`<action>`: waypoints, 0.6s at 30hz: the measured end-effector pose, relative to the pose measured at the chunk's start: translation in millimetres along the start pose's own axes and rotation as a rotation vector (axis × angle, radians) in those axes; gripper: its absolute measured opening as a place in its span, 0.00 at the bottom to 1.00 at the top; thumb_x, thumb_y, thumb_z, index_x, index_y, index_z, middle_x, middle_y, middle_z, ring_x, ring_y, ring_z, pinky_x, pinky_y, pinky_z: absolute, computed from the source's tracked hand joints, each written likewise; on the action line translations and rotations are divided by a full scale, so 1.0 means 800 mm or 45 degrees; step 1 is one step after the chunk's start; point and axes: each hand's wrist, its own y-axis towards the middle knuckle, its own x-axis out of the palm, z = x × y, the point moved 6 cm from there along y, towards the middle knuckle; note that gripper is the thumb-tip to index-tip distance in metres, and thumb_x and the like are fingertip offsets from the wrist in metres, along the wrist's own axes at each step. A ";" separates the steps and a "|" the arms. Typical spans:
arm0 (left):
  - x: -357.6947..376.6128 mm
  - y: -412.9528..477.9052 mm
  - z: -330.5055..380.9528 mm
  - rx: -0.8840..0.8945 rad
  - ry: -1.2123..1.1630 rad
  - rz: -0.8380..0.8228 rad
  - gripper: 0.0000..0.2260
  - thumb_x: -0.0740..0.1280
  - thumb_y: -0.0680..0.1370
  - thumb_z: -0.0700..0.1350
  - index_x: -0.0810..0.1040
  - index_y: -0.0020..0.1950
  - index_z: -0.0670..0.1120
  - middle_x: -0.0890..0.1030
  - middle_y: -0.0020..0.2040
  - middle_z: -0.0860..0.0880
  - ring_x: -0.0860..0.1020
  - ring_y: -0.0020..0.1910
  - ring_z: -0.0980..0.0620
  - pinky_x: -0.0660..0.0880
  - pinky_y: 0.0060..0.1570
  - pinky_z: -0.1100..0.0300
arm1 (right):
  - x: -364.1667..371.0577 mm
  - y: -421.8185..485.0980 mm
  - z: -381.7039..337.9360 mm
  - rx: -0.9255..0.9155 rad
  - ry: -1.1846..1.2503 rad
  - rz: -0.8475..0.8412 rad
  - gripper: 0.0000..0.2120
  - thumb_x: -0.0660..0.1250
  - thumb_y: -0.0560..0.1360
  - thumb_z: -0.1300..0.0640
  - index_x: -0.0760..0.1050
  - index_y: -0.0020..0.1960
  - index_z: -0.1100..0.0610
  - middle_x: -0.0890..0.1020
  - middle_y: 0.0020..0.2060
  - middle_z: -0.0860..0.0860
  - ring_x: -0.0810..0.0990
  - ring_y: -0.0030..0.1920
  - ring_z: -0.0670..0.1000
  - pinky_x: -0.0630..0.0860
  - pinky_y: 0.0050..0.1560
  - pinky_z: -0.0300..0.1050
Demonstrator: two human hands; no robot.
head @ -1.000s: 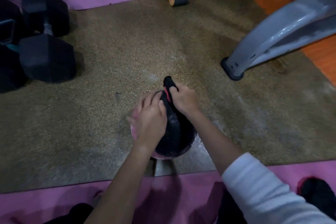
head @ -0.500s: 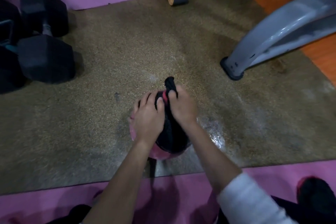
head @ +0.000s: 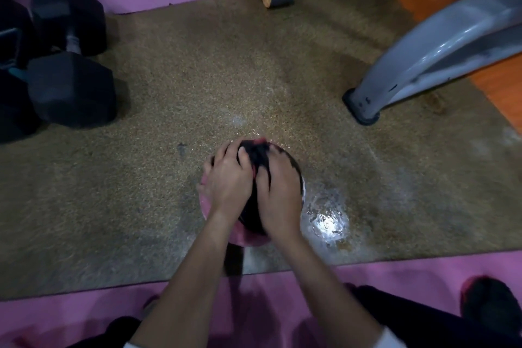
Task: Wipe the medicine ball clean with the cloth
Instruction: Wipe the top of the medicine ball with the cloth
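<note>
The medicine ball (head: pixel 209 202) sits on the floor mat (head: pixel 197 79), left hand (head: pixel 230 178) cupping its top, right hand (head: pixel 278 200) pressing the dark cloth (head: pixel 255 154) onto it; probably heavy, round and wet-slick, so steady it from both sides

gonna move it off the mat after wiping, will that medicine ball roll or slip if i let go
Probably rolls: the medicine ball is round, on flat mat. Likely slippery, since a wet patch shines beside it. Probably heavy for its size; both hands steady it.
</note>
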 end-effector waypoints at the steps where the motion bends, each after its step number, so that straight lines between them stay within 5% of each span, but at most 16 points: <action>1: -0.003 0.001 0.003 -0.008 -0.003 -0.014 0.29 0.41 0.76 0.61 0.68 0.73 0.60 0.69 0.75 0.56 0.62 0.76 0.49 0.59 0.72 0.37 | 0.000 -0.030 0.001 -0.049 0.042 -0.001 0.20 0.52 0.81 0.52 0.69 0.71 0.53 0.70 0.72 0.49 0.63 0.75 0.50 0.58 0.74 0.47; 3: -0.005 -0.003 0.011 0.013 -0.011 -0.024 0.27 0.43 0.78 0.59 0.67 0.74 0.59 0.67 0.76 0.56 0.60 0.77 0.48 0.57 0.73 0.36 | -0.006 -0.029 0.011 -0.071 0.092 0.003 0.21 0.52 0.81 0.52 0.69 0.71 0.52 0.70 0.72 0.50 0.63 0.75 0.50 0.58 0.74 0.48; 5: -0.004 -0.014 0.015 0.023 -0.001 -0.015 0.24 0.45 0.81 0.56 0.66 0.75 0.59 0.66 0.77 0.57 0.59 0.77 0.48 0.56 0.73 0.34 | -0.007 0.025 0.026 0.064 0.143 -0.016 0.16 0.53 0.77 0.52 0.76 0.56 0.55 0.81 0.55 0.53 0.77 0.58 0.55 0.71 0.56 0.47; 8: -0.003 -0.037 0.015 0.092 0.073 0.035 0.24 0.45 0.83 0.54 0.63 0.77 0.52 0.64 0.78 0.53 0.58 0.78 0.46 0.54 0.73 0.31 | -0.004 0.106 0.033 0.237 0.008 -0.181 0.11 0.55 0.75 0.52 0.68 0.37 0.53 0.78 0.38 0.55 0.76 0.41 0.57 0.62 0.39 0.45; 11: -0.002 -0.034 0.024 0.232 0.112 -0.033 0.22 0.48 0.84 0.49 0.66 0.77 0.48 0.68 0.76 0.51 0.60 0.78 0.47 0.56 0.74 0.34 | -0.002 0.079 0.023 0.101 -0.028 -0.162 0.09 0.56 0.79 0.55 0.73 0.45 0.55 0.80 0.43 0.54 0.78 0.45 0.56 0.63 0.40 0.46; 13: -0.001 -0.018 0.029 0.227 0.099 -0.094 0.21 0.49 0.84 0.48 0.68 0.76 0.50 0.69 0.76 0.52 0.60 0.78 0.49 0.57 0.74 0.37 | -0.006 0.014 0.012 -0.008 0.040 -0.052 0.17 0.53 0.79 0.52 0.75 0.60 0.56 0.80 0.57 0.52 0.77 0.59 0.53 0.71 0.58 0.46; 15: 0.001 -0.010 0.029 0.185 0.103 -0.118 0.20 0.50 0.85 0.47 0.67 0.76 0.53 0.67 0.77 0.55 0.58 0.79 0.52 0.55 0.75 0.40 | -0.011 -0.024 0.011 -0.035 0.029 0.015 0.22 0.51 0.79 0.50 0.71 0.68 0.54 0.75 0.68 0.51 0.69 0.71 0.52 0.62 0.72 0.49; 18: 0.001 -0.014 0.022 0.223 0.101 -0.084 0.21 0.48 0.84 0.52 0.69 0.74 0.54 0.70 0.75 0.55 0.63 0.77 0.51 0.58 0.74 0.39 | -0.006 0.036 0.024 0.078 -0.015 -0.072 0.15 0.53 0.78 0.52 0.76 0.54 0.57 0.81 0.52 0.53 0.79 0.54 0.56 0.72 0.51 0.49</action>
